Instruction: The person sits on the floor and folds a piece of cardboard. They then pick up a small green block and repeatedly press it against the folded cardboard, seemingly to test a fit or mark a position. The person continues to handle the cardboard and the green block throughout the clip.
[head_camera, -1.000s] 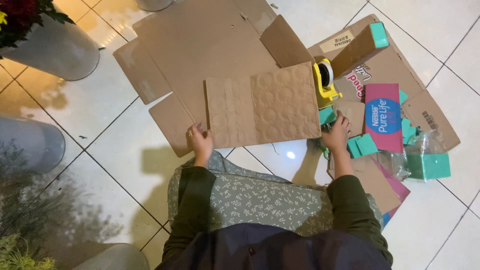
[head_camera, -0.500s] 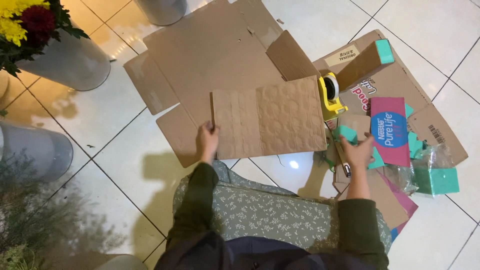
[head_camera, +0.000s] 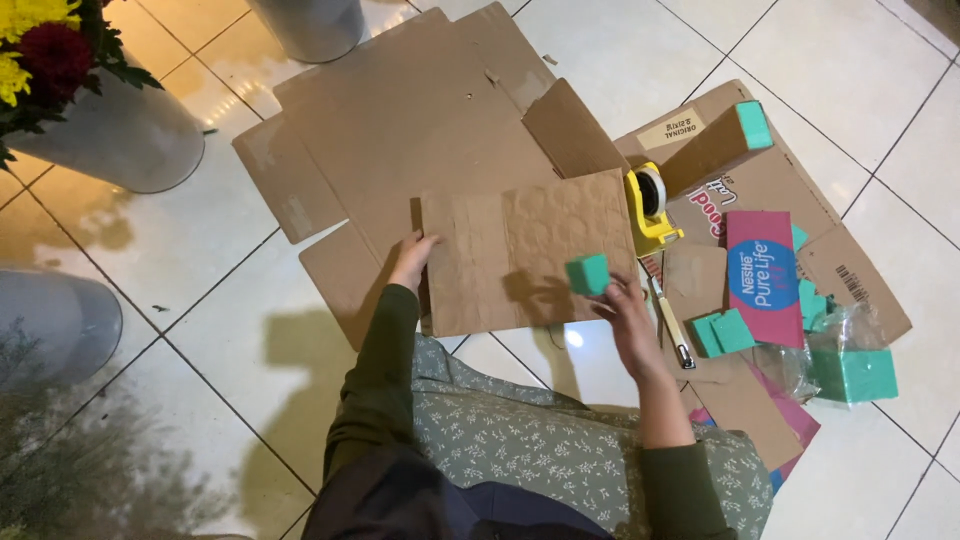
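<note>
A square brown cardboard sheet (head_camera: 520, 255) embossed with round dents lies on the flattened cardboard box (head_camera: 400, 130). My left hand (head_camera: 412, 258) rests flat on the sheet's left edge. My right hand (head_camera: 625, 315) holds a small green foam cube (head_camera: 588, 274) up over the sheet's right part. More green foam blocks (head_camera: 725, 332) lie to the right on other cardboard.
A yellow tape dispenser (head_camera: 650, 205) stands right of the sheet, a slim cutter (head_camera: 672, 325) below it. A big green foam block in clear plastic (head_camera: 852, 372) lies far right. Grey vases (head_camera: 120, 135) with flowers stand at left on the white tiled floor.
My right hand left the pile at the right, picked up a green foam cube and carried it left over the sheet. The left hand stayed on the sheet's edge.
</note>
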